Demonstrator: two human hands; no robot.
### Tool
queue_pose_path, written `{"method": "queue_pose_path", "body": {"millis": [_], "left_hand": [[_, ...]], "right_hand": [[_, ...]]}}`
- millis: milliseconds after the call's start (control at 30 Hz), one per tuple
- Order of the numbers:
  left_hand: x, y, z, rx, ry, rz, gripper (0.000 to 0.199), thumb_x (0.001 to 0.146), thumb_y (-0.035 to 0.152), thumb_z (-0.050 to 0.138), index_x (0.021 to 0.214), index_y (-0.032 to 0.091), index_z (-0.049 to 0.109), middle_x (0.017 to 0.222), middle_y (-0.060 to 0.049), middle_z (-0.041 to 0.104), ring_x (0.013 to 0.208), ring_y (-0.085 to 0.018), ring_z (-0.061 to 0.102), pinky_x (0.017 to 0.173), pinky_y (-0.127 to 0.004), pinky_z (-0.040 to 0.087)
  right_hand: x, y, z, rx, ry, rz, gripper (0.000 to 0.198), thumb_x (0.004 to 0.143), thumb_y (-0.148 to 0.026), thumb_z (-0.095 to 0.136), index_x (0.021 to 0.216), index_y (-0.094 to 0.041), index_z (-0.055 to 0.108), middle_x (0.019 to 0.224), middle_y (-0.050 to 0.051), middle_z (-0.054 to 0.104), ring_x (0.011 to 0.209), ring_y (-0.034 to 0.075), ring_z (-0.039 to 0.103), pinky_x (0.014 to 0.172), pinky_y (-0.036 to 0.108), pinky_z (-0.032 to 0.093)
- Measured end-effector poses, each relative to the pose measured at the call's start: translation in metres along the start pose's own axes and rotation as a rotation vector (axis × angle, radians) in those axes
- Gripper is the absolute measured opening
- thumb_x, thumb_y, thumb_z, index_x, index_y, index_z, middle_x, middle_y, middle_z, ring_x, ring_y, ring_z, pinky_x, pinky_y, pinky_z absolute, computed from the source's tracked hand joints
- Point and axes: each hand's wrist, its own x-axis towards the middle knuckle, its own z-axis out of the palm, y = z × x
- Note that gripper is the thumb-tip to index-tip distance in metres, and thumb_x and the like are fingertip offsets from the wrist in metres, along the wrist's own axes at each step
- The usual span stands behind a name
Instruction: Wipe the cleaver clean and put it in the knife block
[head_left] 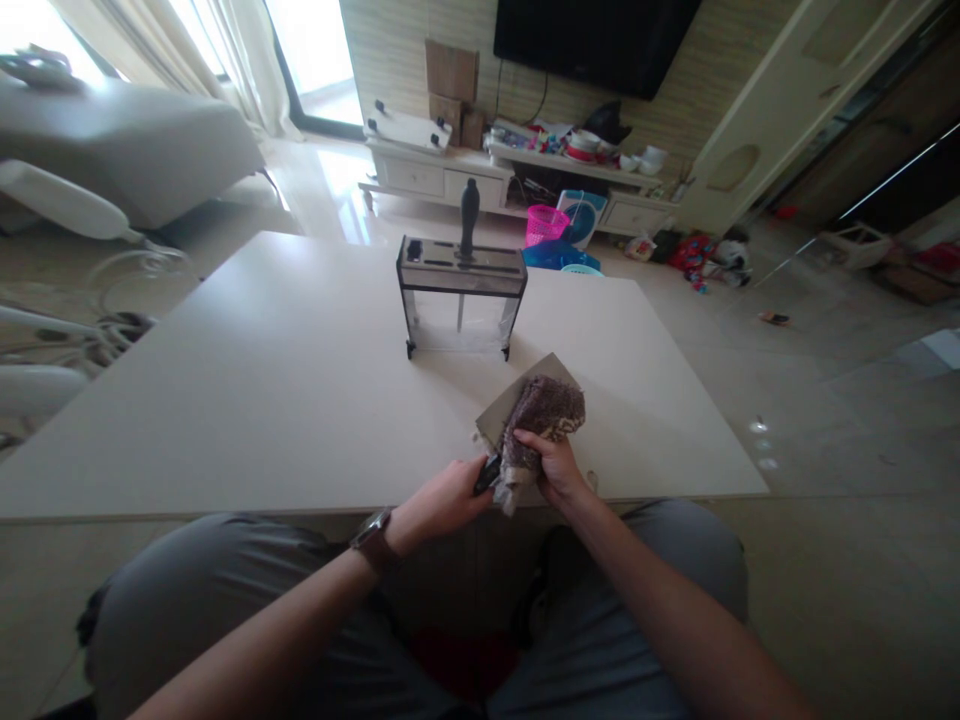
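A broad-bladed cleaver [498,412] is held over the near edge of the white table, its blade pointing away from me. My left hand [450,495] is closed around its dark handle [488,474]. A brown and cream patterned cloth [544,408] lies bunched over part of the blade. My right hand [557,468] grips this cloth, the thumb on top; the other fingers are mostly hidden beneath. Beyond the cleaver stands a knife block [462,268] with clear sides and a dark top. One black-handled tool [469,215] sticks up from it.
The white table [225,400] reaches across in front of my knees. Behind it are a low white cabinet [472,185] with bowls and boxes, a pink basket [546,224] and a wall-mounted television [592,40]. White chairs [67,200] stand at left.
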Motion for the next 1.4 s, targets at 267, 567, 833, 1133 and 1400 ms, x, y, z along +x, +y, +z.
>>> {"method": "queue_pose_path", "body": {"millis": [267, 567, 833, 1133, 1400], "left_hand": [[0.002, -0.004, 0.008, -0.069, -0.006, 0.041, 0.026, 0.093, 0.025, 0.061, 0.117, 0.016, 0.061, 0.101, -0.012, 0.076, 0.081, -0.025, 0.070, 0.071, -0.032, 0.047], [0.003, 0.008, 0.002, 0.012, 0.004, -0.013, 0.007, 0.094, 0.027, 0.059, 0.098, 0.021, 0.060, 0.087, -0.006, 0.073, 0.075, -0.021, 0.066, 0.065, -0.029, 0.040], [-0.001, 0.015, -0.003, 0.038, -0.039, 0.003, 0.010, 0.093, 0.028, 0.058, 0.100, 0.022, 0.060, 0.082, -0.004, 0.068, 0.066, -0.018, 0.058, 0.060, -0.029, 0.036], [0.000, 0.017, -0.007, 0.014, -0.049, 0.022, 0.009, 0.091, 0.029, 0.061, 0.096, 0.022, 0.062, 0.077, -0.002, 0.066, 0.064, -0.017, 0.056, 0.059, -0.028, 0.036], [0.000, 0.016, -0.009, -0.025, -0.043, 0.046, 0.010, 0.088, 0.027, 0.060, 0.095, 0.021, 0.064, 0.079, -0.002, 0.068, 0.066, -0.017, 0.057, 0.062, -0.028, 0.037]], "right_hand": [[-0.003, 0.008, 0.001, -0.031, 0.004, 0.012, 0.043, 0.048, -0.018, 0.093, 0.088, -0.019, 0.078, 0.091, 0.003, 0.083, 0.081, 0.023, 0.076, 0.081, 0.038, 0.062], [0.013, -0.018, -0.007, 0.027, 0.084, -0.077, 0.038, 0.047, -0.015, 0.091, 0.081, -0.019, 0.076, 0.085, 0.003, 0.083, 0.069, 0.022, 0.075, 0.067, 0.036, 0.065], [0.031, -0.056, -0.026, 0.144, 0.177, -0.183, 0.032, 0.054, -0.014, 0.088, 0.082, -0.019, 0.074, 0.082, 0.000, 0.081, 0.065, 0.016, 0.072, 0.064, 0.029, 0.065], [0.039, -0.066, -0.038, 0.197, 0.247, -0.233, 0.031, 0.061, -0.016, 0.085, 0.090, -0.018, 0.074, 0.078, -0.002, 0.078, 0.064, 0.014, 0.071, 0.062, 0.026, 0.064], [0.049, -0.071, -0.050, 0.190, 0.290, -0.312, 0.024, 0.066, -0.015, 0.083, 0.086, -0.019, 0.071, 0.080, -0.001, 0.078, 0.068, 0.014, 0.074, 0.061, 0.024, 0.064]]}}
